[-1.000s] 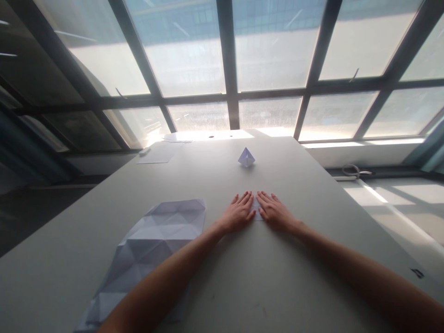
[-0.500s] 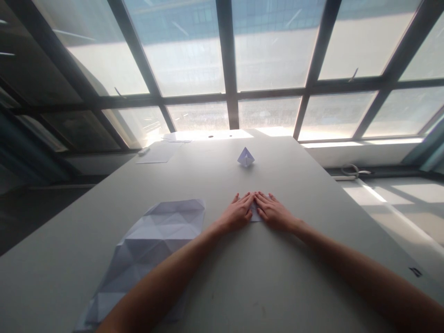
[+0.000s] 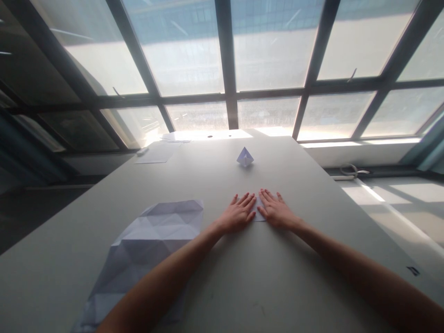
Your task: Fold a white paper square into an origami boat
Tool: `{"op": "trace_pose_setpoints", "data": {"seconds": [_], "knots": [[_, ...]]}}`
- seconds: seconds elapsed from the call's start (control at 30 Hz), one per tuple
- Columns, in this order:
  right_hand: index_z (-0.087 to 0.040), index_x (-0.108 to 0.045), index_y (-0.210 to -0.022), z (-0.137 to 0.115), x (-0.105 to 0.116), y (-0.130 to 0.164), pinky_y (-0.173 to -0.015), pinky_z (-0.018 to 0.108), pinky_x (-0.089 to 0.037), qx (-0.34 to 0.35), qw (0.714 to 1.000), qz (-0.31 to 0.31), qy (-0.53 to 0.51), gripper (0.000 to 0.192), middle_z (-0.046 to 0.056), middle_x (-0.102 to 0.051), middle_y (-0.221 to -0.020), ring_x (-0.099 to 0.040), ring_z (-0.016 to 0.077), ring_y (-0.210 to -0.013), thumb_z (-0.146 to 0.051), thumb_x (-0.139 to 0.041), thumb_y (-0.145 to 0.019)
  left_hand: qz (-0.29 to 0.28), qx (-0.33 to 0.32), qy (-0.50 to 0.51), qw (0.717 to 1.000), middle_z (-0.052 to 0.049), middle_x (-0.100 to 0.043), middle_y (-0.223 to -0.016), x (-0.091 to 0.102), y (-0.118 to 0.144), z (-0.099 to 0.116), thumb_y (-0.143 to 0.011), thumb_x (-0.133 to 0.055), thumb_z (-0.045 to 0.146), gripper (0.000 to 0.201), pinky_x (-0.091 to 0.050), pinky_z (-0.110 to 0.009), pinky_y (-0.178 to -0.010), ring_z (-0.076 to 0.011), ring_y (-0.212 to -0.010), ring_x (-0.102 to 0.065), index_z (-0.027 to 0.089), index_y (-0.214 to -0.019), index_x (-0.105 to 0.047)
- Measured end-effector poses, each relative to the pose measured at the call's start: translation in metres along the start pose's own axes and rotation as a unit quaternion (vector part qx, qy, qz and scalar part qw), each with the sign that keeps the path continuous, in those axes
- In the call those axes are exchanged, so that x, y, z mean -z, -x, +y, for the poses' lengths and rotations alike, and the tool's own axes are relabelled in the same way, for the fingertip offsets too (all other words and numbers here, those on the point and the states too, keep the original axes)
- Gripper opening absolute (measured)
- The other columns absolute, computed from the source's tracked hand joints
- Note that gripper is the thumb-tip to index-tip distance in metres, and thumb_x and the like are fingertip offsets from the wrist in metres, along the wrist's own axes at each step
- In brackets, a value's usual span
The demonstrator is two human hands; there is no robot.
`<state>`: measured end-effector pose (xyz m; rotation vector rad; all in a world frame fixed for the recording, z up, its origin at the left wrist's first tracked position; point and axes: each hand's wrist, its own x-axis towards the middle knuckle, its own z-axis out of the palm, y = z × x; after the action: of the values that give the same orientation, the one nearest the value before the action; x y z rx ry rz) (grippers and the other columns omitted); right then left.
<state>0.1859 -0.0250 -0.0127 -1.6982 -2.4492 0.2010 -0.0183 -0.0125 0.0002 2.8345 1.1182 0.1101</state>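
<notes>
Tall dark-framed windows fill the upper frame above the long grey bench (image 3: 312, 194). At centre frame my left hand (image 3: 239, 214) and right hand (image 3: 276, 211) lie flat, fingers spread, pressing a small white folded paper (image 3: 258, 214) between them. Above it, apart, stands a small white paper pyramid (image 3: 245, 157). A large creased white sheet (image 3: 145, 249) lies at lower left.

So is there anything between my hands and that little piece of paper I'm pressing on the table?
Nothing visible. The left hand and right hand both lie flat on the small paper, fingers spread, touching it directly. The folded paper shape stands farther off on the table, and the big creased sheet lies to the left, both apart.
</notes>
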Motion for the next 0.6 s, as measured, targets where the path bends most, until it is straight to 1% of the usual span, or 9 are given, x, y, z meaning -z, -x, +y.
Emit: {"op": "trace_pose_setpoints", "data": {"seconds": [0.13,0.3,0.4,0.5,0.6], "knots": [[-0.010,-0.023,-0.149,0.009,0.002,-0.003,-0.114,0.053,-0.006,-0.035,0.999,0.012,0.004,0.062,0.011,-0.017,-0.156,-0.013,0.0240,-0.144,-0.041,-0.024,-0.096,-0.001,-0.002,0.000,1.000,-0.004,-0.011,-0.158,0.002,0.001,-0.001,-0.099,-0.016,0.050,0.061,-0.001,-0.044,-0.116,-0.0191,-0.146,-0.004,0.020,-0.152,-0.013],[-0.007,-0.029,-0.146,0.024,0.000,-0.006,-0.113,0.055,-0.012,-0.095,0.994,0.062,0.009,0.055,0.014,-0.025,-0.154,-0.017,0.0254,-0.143,-0.030,-0.023,-0.096,-0.006,-0.006,0.006,1.000,-0.003,-0.012,-0.158,0.004,0.000,-0.001,-0.099,-0.016,0.050,0.060,-0.002,-0.045,-0.116,-0.0191,-0.146,-0.004,0.021,-0.152,-0.013],[-0.005,-0.034,-0.143,0.031,-0.002,-0.008,-0.113,0.052,-0.018,-0.115,0.989,0.093,-0.004,0.052,0.016,-0.032,-0.151,-0.023,0.0264,-0.141,-0.021,-0.024,-0.095,-0.007,-0.003,0.013,1.000,-0.003,-0.013,-0.158,0.005,0.000,-0.001,-0.099,-0.018,0.050,0.059,-0.003,-0.045,-0.116,-0.0196,-0.145,-0.005,0.023,-0.152,-0.015],[-0.003,-0.037,-0.142,0.032,-0.001,-0.009,-0.113,0.047,-0.022,-0.114,0.985,0.129,-0.020,0.052,0.018,-0.036,-0.148,-0.028,0.0265,-0.139,-0.016,-0.026,-0.093,0.000,0.004,0.028,1.000,-0.002,-0.015,-0.157,0.006,0.000,0.001,-0.098,-0.022,0.049,0.059,-0.004,-0.044,-0.117,-0.0194,-0.145,-0.007,0.024,-0.151,-0.017],[-0.002,-0.039,-0.141,0.027,0.004,-0.009,-0.114,0.043,-0.020,-0.079,0.980,0.178,-0.030,0.052,0.017,-0.036,-0.149,-0.027,0.0244,-0.140,-0.014,-0.030,-0.090,0.007,0.009,0.051,0.999,-0.001,-0.017,-0.157,0.007,0.000,0.000,-0.098,-0.028,0.047,0.058,-0.004,-0.043,-0.117,-0.0185,-0.145,-0.010,0.025,-0.151,-0.020]]}}
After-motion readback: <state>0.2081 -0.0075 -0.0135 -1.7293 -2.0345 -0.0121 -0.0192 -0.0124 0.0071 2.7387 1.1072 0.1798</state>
